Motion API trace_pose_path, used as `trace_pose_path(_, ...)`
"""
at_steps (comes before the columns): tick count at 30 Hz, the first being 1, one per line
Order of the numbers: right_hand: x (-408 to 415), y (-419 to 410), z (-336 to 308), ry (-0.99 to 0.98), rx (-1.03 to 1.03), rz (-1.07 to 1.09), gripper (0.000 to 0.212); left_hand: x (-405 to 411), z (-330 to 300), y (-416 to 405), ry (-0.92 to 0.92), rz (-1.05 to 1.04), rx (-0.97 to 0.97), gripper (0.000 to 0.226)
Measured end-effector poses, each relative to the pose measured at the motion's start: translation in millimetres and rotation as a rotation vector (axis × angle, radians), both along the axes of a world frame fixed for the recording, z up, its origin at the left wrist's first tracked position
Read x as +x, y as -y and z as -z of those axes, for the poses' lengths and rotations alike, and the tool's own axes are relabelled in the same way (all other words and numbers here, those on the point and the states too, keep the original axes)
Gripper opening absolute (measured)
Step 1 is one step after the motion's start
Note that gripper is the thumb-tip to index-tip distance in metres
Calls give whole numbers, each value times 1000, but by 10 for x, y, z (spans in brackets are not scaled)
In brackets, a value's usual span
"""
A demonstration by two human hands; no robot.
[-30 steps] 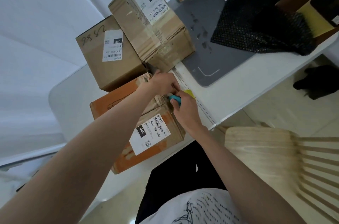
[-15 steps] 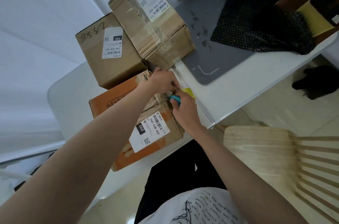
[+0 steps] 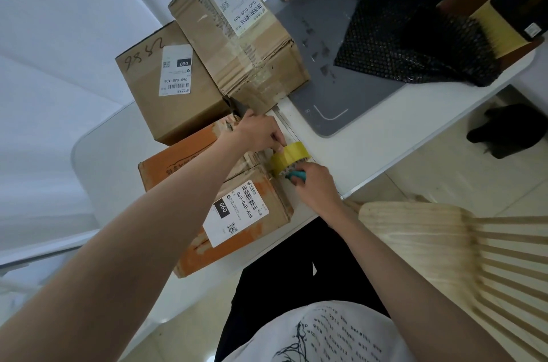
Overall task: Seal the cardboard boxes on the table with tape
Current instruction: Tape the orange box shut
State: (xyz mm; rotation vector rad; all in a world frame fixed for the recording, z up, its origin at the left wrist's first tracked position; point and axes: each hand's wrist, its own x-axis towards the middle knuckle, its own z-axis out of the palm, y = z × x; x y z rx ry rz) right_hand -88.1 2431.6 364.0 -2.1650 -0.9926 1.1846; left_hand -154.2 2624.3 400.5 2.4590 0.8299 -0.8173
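The orange box (image 3: 189, 183) lies at the table's near edge. Over its far end the left hand (image 3: 261, 134) pinches the free end of the yellow tape (image 3: 289, 157) — the right hand (image 3: 311, 183) grips the teal dispenser (image 3: 296, 175). Taping is starting; next likely calls for pressing the end down and pulling along the seam.

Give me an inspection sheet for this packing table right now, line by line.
Surface: white table, grey mat on it.
Job's things: orange box nearest, two brown boxes behind; yellow tape stretched at the orange box's end.
Clutter: black bubble wrap, small cartons at the far edge.
Hands: left hand pinches the tape; right hand grips a teal dispenser.
Cables: nothing seen.
Surroundings: wooden slatted chair, tiled floor.
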Motion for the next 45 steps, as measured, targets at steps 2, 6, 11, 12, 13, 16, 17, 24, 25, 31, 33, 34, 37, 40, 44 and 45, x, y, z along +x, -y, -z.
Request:
trace_pose_path(2, 158, 27, 26, -34, -8, 109, 28, 4, -7, 7, -6, -5, 4, 22)
trace_pose_path(6, 394, 74, 160, -70, -21, 345, 23, 0, -2, 8, -7, -22, 0, 23)
trace_pose_path(11, 502, 45, 368, -29, -88, 484, 32, -3, 23, 6, 1, -29, 3, 21)
trace_pose_path(12, 510, 37, 381, -24, -94, 487, 34, -3, 25, 6, -3, -26, 6, 21)
trace_pose_path(13, 509, 31, 382, -28, -102, 479, 37, -4, 26, 5, -5, -22, 7, 21)
trace_pose_path(16, 453, 20, 345, -44, -106, 477, 49, -7, 24, 8, 3, -23, 9, 20)
trace_pose_path(17, 413, 8, 306, -38, -62, 515, 48, -5, 24, 9, 3, -24, 13, 20)
trace_pose_path(24, -227, -65, -95, -93, 561, 363, 16, 11, 33, 19, -6, -14, 34, 18)
trace_pose_path(25, -312, -45, -101, -85, 543, 251, 24, 11, 29, 19, -4, -11, 41, 16)
trace_pose_path(31, -518, 67, -104, -355, 429, -15, 49, -7, 13, 23, 5, -6, 35, 22)
trace_pose_path(33, -531, 92, -110, -458, 349, -19, 54, -12, 16, 26, 0, -14, 31, 23)
trace_pose_path(34, -520, 103, -110, -482, 327, -20, 55, -12, 16, 29, -2, -18, 33, 23)
trace_pose_path(37, -411, 62, -159, -409, 341, 88, 48, 4, -14, 42, 4, -31, 21, 22)
trace_pose_path(40, -128, -44, -191, -20, 424, 242, 17, 22, -110, 50, 19, -50, -22, 18)
trace_pose_path(44, 329, -180, -361, 190, 315, -31, 62, 44, -389, 93, 36, 76, 34, 19)
trace_pose_path(45, 399, -230, -441, 181, 256, -117, 59, 50, -467, 106, 55, 108, 57, 20)
